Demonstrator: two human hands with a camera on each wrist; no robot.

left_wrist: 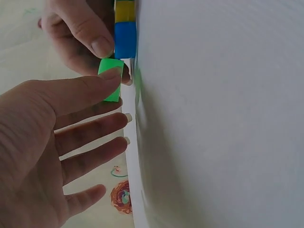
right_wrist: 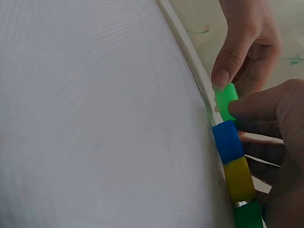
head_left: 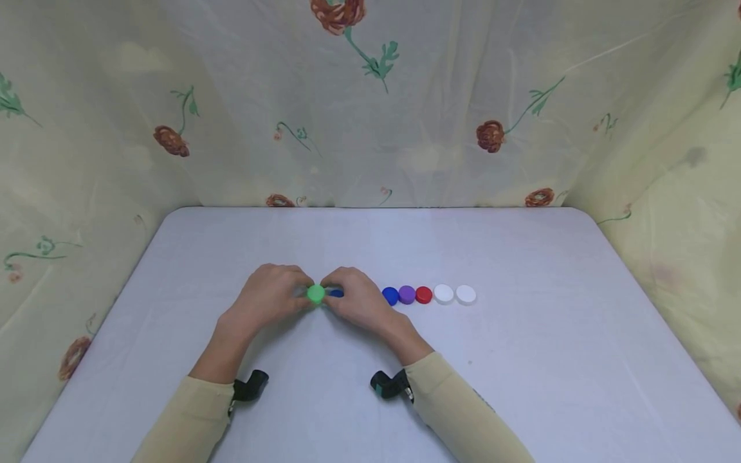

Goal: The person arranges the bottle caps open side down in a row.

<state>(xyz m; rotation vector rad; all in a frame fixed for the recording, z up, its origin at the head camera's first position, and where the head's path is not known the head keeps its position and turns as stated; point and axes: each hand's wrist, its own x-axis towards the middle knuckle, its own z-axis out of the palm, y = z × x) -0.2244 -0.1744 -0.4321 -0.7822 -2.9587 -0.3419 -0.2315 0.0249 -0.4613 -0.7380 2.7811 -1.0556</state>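
A light green round cap [head_left: 316, 294] is pinched between both hands, slightly raised off the table. My left hand [head_left: 269, 296] grips its left side with thumb and fingers, the other fingers spread loosely. From the right, my right hand [head_left: 361, 299] pinches the same cap by thumb and fingertip. Beside it, under the right hand, a blue cap [right_wrist: 228, 141] stands in line with a yellow cap [right_wrist: 240, 179] and a dark green cap [right_wrist: 248, 216]. In the head view the right hand covers most of these.
Rightward the row goes on with another blue cap [head_left: 390, 296], a purple cap [head_left: 407, 294], a red cap [head_left: 424, 295] and two white caps, one inner white cap [head_left: 444, 294] and one end white cap [head_left: 466, 295]. A white-covered table [head_left: 521, 386] meets a flowered curtain [head_left: 405, 128].
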